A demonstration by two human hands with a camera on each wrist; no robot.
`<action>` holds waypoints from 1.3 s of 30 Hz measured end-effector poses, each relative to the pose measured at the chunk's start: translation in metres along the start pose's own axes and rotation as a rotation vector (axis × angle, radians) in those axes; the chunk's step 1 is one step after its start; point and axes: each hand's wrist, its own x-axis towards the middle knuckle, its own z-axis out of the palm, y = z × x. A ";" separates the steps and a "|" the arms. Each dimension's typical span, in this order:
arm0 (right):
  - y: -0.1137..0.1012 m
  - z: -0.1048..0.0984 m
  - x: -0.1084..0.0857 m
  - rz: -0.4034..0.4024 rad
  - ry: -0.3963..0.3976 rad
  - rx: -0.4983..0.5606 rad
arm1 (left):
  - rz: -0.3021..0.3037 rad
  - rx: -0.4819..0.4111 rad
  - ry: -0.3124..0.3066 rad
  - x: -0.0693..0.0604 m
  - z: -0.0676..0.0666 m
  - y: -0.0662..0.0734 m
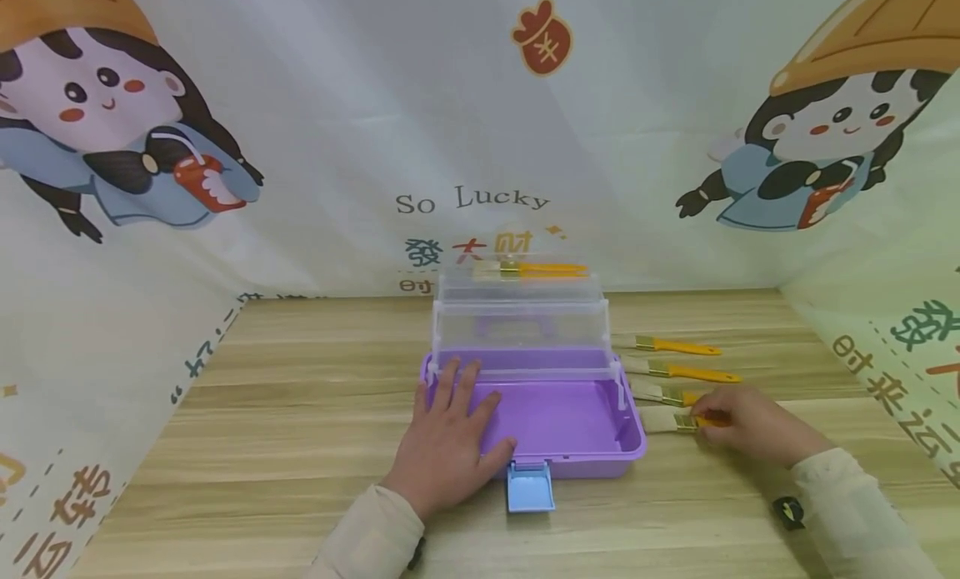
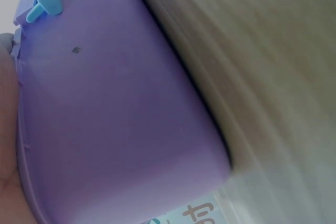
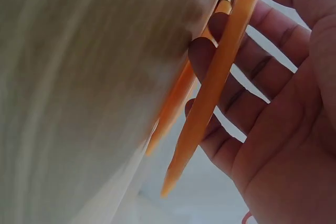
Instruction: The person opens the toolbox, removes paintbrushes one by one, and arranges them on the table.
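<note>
A purple box (image 1: 555, 412) stands on the table with its clear tiered lid raised; its lower compartment shows bare. The left hand (image 1: 453, 450) rests spread over the box's left front part, also at the left edge of the left wrist view. Right of the box, the right hand (image 1: 750, 421) pinches the orange handle of the nearest brush (image 1: 686, 422). In the right wrist view that handle (image 3: 210, 93) lies between thumb and fingers of the hand (image 3: 283, 93). Other brushes (image 1: 697, 373) lie behind it in a column, bristles toward the box.
Brushes (image 1: 551, 270) with orange handles lie in the upper clear tray (image 1: 517, 291). A blue latch (image 1: 530, 489) hangs at the box's front. Printed cloth (image 1: 360, 129) stands behind and beside the wooden table (image 1: 300, 412). A small black object (image 1: 789, 512) lies by the right sleeve.
</note>
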 end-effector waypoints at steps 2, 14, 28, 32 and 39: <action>0.001 0.001 0.001 -0.003 -0.010 -0.022 | -0.004 0.000 -0.003 0.000 0.000 0.000; -0.005 -0.009 0.005 0.010 -0.076 -0.035 | 0.000 -0.006 -0.009 0.000 0.000 0.003; -0.085 -0.085 0.116 -0.086 0.089 0.031 | -0.005 -0.003 -0.010 0.000 -0.001 -0.001; -0.096 -0.084 0.156 -0.101 0.066 0.069 | 0.005 -0.005 0.000 0.002 -0.001 0.000; -0.107 -0.074 0.215 -0.088 0.025 0.091 | 0.004 -0.005 0.007 0.000 0.000 0.000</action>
